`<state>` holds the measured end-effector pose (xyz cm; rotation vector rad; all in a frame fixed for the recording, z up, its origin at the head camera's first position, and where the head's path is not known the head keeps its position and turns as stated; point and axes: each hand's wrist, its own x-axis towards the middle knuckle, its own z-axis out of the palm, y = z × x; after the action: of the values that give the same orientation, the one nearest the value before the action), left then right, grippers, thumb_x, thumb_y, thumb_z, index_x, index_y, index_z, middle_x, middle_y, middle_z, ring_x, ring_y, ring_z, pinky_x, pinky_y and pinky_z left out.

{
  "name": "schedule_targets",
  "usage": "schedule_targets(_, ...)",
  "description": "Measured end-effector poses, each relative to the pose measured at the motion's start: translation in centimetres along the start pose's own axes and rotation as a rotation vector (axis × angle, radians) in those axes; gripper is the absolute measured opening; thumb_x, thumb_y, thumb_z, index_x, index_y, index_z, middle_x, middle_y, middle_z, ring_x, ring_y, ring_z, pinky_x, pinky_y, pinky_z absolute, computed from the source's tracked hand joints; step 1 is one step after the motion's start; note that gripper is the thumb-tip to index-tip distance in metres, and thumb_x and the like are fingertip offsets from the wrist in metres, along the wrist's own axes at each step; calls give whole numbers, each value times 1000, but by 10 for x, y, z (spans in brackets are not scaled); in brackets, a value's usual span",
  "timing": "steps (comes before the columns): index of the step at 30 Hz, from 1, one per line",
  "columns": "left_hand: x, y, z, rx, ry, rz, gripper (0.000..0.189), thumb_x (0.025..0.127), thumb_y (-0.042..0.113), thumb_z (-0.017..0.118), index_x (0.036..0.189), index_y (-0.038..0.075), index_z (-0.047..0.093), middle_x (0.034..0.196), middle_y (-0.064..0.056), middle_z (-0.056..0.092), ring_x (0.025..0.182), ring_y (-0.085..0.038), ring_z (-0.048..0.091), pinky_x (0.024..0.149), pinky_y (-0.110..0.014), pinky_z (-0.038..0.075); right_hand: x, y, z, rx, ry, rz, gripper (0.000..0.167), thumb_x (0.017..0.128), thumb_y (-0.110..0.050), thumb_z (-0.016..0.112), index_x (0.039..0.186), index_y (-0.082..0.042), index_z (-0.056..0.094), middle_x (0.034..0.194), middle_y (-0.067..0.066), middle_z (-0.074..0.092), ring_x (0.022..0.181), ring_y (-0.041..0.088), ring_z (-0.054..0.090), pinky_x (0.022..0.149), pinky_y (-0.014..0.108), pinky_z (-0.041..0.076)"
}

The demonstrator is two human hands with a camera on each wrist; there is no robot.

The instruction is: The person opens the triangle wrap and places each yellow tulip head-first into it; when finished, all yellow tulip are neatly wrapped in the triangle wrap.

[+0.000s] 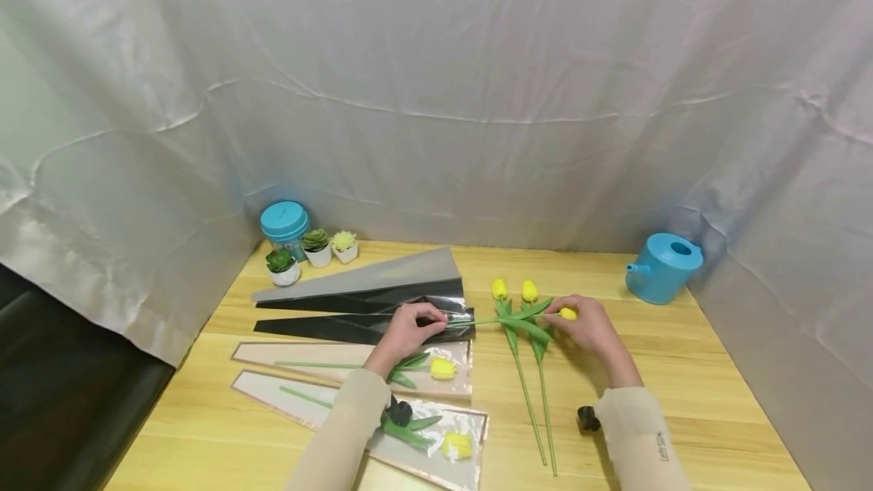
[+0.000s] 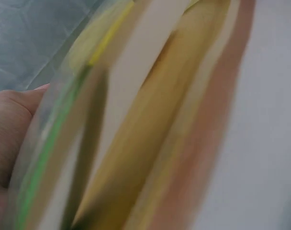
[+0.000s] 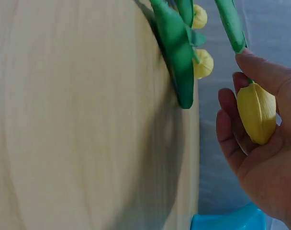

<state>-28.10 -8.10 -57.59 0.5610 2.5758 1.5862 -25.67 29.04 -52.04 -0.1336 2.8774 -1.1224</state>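
Note:
My right hand [image 1: 583, 322] holds a yellow artificial tulip [image 3: 257, 112] just below its head, thumb and fingers around the top of the stem. Its green stem [image 1: 480, 321] runs level to the left, over the mouth of a black flower sleeve [image 1: 307, 326]. There my left hand [image 1: 411, 330] pinches the sleeve with thumb and fingertips, right where the stem's end lies. Two more tulips [image 1: 529, 291] lie side by side under the held one. In the left wrist view, only part of the left hand [image 2: 11, 129] shows behind blurred clear film.
Nearer me lie two clear pink-edged sleeves [image 1: 255, 353], each holding a yellow tulip [image 1: 443, 368]. Another black sleeve [image 1: 382, 298] lies behind. Small potted succulents [image 1: 283, 267] and a blue tin [image 1: 284, 222] stand back left, a blue watering can [image 1: 663, 267] back right.

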Motion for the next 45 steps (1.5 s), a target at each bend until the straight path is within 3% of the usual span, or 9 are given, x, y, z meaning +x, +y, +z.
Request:
schedule_targets(6,-1,7,-4,5,-4,33,8,95,20,78,102,23,81,103,9,76,100,-13,69,92,-35,56,-4,-12,2,0,18,-19,15,98,-28,74,105,-16,79,132,19,68,134,48,53,113,69,36)
schedule_targets(15,1,17,2,11,0,54,7,95,25,78,101,27,81,105,12,77,111,-14,69,106,-42,51,-6,-41,11,27,44,-57,13,97,-22,75,104,-13,79,127,18,70,130,45,56,112,67,39)
schedule_targets(22,0,25,5,-9,5,56,11,95,24,77,104,20,82,106,11,77,112,-15,69,106,-43,51,-4,-57,25,44,38,-48,7,96,-20,76,100,-15,79,131,19,68,134,45,55,116,66,35)
schedule_targets(27,-1,28,7,-37,0,60,9,95,25,78,103,25,81,106,12,77,112,-15,68,105,-43,52,-3,-65,35,36,44,-78,6,94,-19,78,97,-15,80,129,19,70,133,45,56,116,66,36)
schedule_targets(31,-2,28,8,-57,0,60,8,95,27,77,103,30,81,106,12,77,110,-14,68,102,-42,53,-2,-69,41,44,45,-79,4,93,-18,79,96,-16,80,126,16,71,130,44,58,115,65,38)
schedule_targets(39,-3,30,8,-91,7,64,9,95,24,77,103,26,81,105,9,77,101,-14,69,90,-34,55,-4,-75,49,72,33,-57,8,92,-20,80,97,-14,80,131,15,70,134,44,56,117,68,32)
schedule_targets(45,-3,33,11,-98,-13,60,10,96,24,77,105,25,81,105,7,77,96,-12,68,83,-29,55,-2,-78,53,44,39,-87,9,91,-21,80,96,-14,79,128,15,72,129,43,60,113,65,39)
